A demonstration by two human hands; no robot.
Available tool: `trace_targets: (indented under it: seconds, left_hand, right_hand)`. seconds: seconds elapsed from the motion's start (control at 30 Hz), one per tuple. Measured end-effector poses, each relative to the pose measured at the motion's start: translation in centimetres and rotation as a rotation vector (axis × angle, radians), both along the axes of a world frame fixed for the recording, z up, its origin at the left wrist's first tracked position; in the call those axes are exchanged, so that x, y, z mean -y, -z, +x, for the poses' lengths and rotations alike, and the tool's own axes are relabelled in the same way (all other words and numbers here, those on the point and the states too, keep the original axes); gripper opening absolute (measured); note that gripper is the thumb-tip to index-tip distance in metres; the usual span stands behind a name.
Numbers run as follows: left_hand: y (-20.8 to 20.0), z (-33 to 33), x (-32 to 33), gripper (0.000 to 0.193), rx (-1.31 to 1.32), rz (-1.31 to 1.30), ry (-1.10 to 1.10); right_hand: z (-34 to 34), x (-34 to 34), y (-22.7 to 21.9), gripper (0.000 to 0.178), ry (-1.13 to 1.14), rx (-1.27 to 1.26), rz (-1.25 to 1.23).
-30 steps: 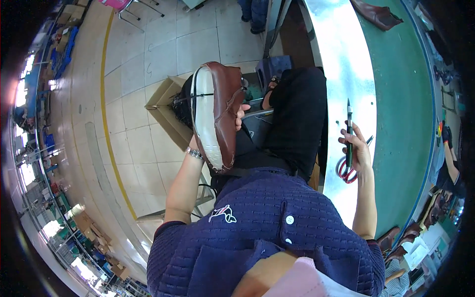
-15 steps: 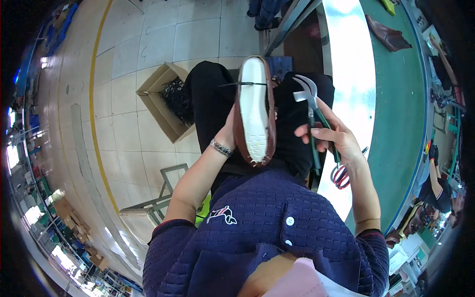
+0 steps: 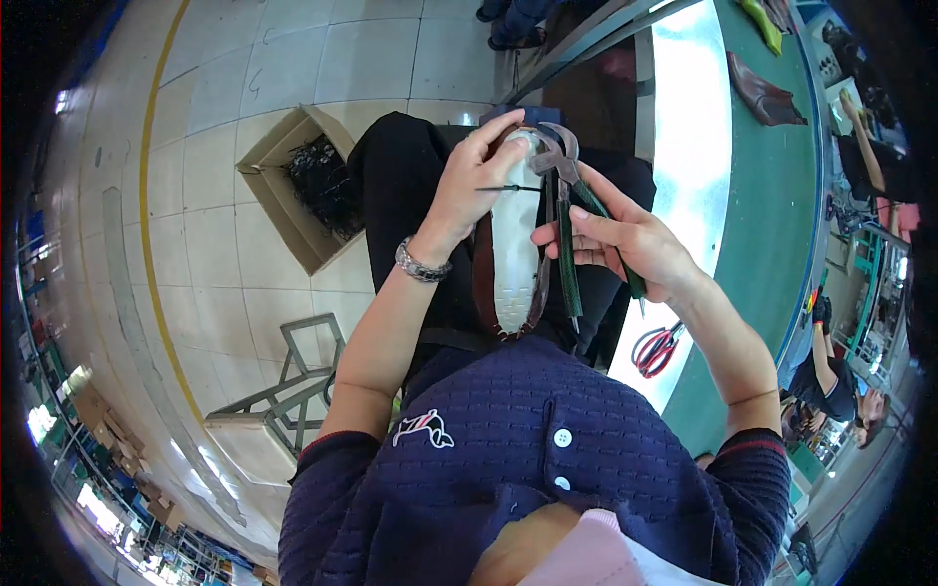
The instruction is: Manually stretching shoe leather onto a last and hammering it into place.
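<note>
A brown leather shoe (image 3: 515,244) lies bottom up over my lap, toe pointing away. Its white insole faces up, and small nail points or stitches ring the heel. Across the forefoot runs a thin black tie (image 3: 513,188), with a loose end sticking out left. My left hand (image 3: 467,186) is closed around the toe's left side, its fingers over the tip. In my right hand (image 3: 630,239) is a pair of green-handled pliers (image 3: 567,249). The curved metal jaws are at the toe's right edge; whether they pinch the leather, I cannot tell.
A metal bench (image 3: 689,127) runs along my right, with red-handled scissors (image 3: 657,350) on it. Beyond, a green surface (image 3: 747,195) carries a brown leather upper (image 3: 767,93). To my left stand a cardboard box (image 3: 269,220) of black scraps and a metal-framed stool (image 3: 303,371). People work at far right.
My left hand has moved from beneath the shoe's side up to its toe. The pliers have come left, their jaws now at the toe edge.
</note>
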State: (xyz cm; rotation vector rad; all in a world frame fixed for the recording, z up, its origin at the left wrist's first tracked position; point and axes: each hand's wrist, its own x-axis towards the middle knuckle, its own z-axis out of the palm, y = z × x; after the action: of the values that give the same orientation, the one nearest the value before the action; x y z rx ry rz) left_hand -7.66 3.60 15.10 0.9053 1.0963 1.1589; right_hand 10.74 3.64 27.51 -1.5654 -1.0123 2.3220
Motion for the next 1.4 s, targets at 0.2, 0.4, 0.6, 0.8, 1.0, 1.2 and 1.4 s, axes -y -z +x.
trace_targets:
  seconds: [0.2,0.4,0.6,0.8,1.0,1.2,1.4]
  left_hand:
    - [-0.7,0.0,-0.3,0.036,-0.017,-0.053,0.027]
    - [-0.1,0.8,0.0,0.032,-0.021,-0.015,-0.07]
    - [0.1,0.8,0.1,0.031,-0.081,0.077,-0.1]
    - [-1.4,0.6,0.2,0.031,0.302,-0.158,-0.126]
    - [-0.4,0.7,-0.4,0.034,0.023,-0.051,-0.072]
    - [-0.5,-0.1,0.0,0.035,-0.282,0.134,-0.029]
    - [0.2,-0.4,-0.3,0.036,-0.284,0.116,0.036]
  right_hand:
    - [-0.3,-1.6,-0.7,0.063,-0.136,0.149,0.022]
    - [0.0,0.8,1.8,0.06,-0.206,0.221,0.384]
    - [0.0,1.8,2.8,0.059,-0.278,0.349,0.542]
    - [0.6,0.1,0.6,0.059,-0.515,0.424,0.609]
    - [1.9,-0.8,0.4,0.055,-0.511,0.356,0.658]
    - [-0.9,-0.8,-0.3,0.062,-0.364,0.564,1.155]
    - [-0.1,-2.1,1.9,0.064,-0.792,0.824,1.267]
